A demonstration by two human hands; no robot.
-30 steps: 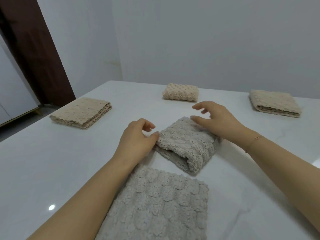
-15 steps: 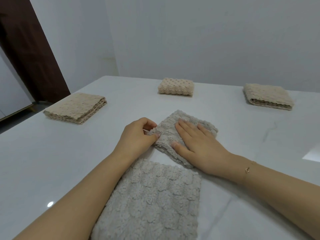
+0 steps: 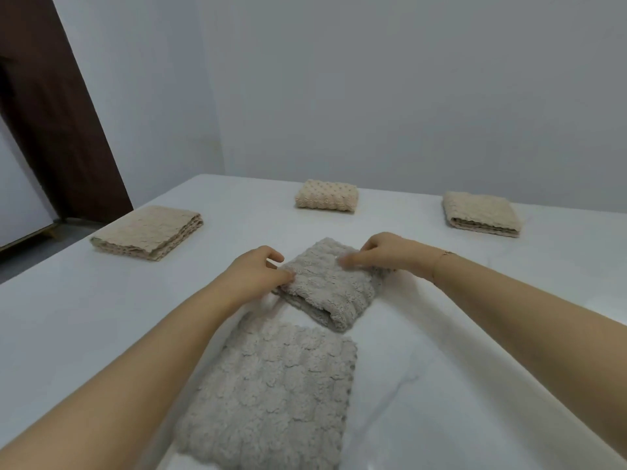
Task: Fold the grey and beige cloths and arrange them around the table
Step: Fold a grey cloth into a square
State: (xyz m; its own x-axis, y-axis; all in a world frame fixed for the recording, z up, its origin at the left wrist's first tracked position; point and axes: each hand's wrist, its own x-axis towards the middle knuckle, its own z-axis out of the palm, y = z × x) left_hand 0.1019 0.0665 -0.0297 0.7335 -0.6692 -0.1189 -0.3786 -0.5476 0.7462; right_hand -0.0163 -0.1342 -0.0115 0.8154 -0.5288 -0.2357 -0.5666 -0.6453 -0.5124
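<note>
Both hands, left (image 3: 252, 271) and right (image 3: 380, 254), grip with curled fingers the folded fluffy grey cloth (image 3: 330, 290) on the white table (image 3: 101, 317).

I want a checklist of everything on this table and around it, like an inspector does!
Surface: white table, glossy.
Job's things: folded grey cloth at the middle, under both hands; a larger grey cloth lies flat nearer the person; three folded beige cloths, left, far middle, far right.
Clutter: nothing seen.
Hands: left hand pinches the folded grey cloth's left edge; right hand has curled fingers on its far right edge, blurred, grip unclear; bracelet on the right wrist.
Cables: nothing seen.
Surroundings: pale walls, dark brown door at left.
</note>
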